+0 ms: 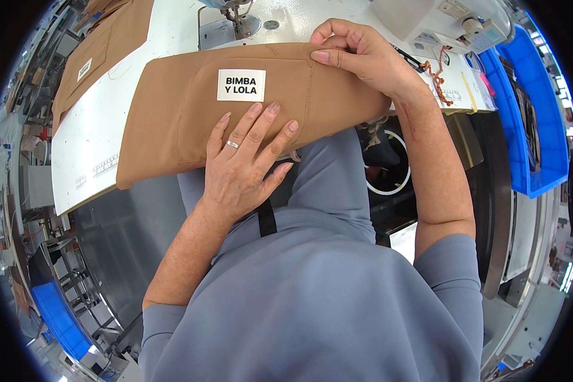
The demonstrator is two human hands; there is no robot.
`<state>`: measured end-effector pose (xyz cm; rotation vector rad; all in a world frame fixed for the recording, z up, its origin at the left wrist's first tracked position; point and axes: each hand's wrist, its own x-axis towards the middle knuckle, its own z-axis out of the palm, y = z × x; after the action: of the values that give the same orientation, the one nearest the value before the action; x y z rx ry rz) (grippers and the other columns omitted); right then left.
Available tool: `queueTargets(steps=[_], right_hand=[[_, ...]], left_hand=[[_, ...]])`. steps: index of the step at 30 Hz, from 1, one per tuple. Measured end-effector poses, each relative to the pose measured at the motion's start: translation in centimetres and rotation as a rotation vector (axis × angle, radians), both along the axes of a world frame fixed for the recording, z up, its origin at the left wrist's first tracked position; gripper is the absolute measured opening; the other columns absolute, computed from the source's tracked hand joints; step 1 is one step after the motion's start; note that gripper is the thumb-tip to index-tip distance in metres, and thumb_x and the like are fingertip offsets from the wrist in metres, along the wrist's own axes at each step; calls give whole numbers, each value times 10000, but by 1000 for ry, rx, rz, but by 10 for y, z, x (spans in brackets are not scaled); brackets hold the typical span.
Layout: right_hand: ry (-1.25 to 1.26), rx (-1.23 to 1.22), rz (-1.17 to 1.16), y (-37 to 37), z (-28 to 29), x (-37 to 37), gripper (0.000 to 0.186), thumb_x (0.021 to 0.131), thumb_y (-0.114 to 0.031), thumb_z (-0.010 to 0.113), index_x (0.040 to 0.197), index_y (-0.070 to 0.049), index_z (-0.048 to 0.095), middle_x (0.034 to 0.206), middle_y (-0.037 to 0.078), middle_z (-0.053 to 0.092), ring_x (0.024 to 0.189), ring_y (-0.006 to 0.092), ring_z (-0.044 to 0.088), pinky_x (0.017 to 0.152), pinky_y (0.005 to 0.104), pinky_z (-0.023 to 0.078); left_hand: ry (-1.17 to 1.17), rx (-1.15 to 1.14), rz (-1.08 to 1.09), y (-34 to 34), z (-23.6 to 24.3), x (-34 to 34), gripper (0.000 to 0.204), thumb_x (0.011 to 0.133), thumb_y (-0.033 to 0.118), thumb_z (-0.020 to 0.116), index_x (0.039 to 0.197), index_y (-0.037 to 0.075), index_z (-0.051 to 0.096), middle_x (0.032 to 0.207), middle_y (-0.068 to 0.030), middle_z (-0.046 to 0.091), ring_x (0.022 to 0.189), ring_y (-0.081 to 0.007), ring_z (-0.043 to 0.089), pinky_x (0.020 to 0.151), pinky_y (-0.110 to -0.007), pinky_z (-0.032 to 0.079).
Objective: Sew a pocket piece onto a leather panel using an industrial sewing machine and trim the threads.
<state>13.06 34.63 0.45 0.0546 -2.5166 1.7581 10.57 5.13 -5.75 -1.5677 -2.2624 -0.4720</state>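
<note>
A brown fabric piece lies across the front of a white sewing table and hangs over its edge above my lap. Stitched seams run along it, and a white rectangular label with dark print sits on its upper middle. My left hand lies flat on the fabric just below the label, fingers spread, a ring on one finger. At the fabric's far right edge, my right hand pinches the cloth between thumb and fingers beside a vertical seam. The sewing machine's presser foot and needle area stand just beyond the fabric.
More brown fabric with a similar label lies on the table's left. The machine body rises at the back right, near an orange cord. A blue bin hangs at the right; another blue bin stands lower left.
</note>
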Motion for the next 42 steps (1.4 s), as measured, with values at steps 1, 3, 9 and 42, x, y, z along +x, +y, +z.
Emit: queueTargets(steps=[1,3,9,42], right_hand=[[9,7,-5,1,-1,1,159,1029,-182,694,1147,-81,659,905,-21,752,817,31,627,785,219,492],[6,24,-17,3,-3,3,190,1035,-187,682,1189,-79,657,954,-5,763,867,47,639,826,232,495],[85,153,-52,2,-14,0,248,1016,-155,680,1245,-60,669,1014,31,766,955,94,660,886,270,509],[403,1120,-538,97,-39,56,218,965,-238,725,1097,-73,779,1091,94,747,996,321,704,860,413,552]], left_hand=[[4,-16,12,0,0,1,594,912,446,724,1463,243,640,1549,-60,565,1455,-232,496,1220,-480,281],[16,-11,12,-1,0,3,588,918,448,720,1463,243,640,1548,-60,566,1448,-232,501,1211,-475,292],[15,3,26,0,5,6,591,913,447,725,1444,200,644,1509,-43,593,1399,-218,534,1134,-432,361],[-419,208,-247,92,27,-91,121,945,99,728,962,-1,663,905,-77,639,744,-224,565,729,-342,495]])
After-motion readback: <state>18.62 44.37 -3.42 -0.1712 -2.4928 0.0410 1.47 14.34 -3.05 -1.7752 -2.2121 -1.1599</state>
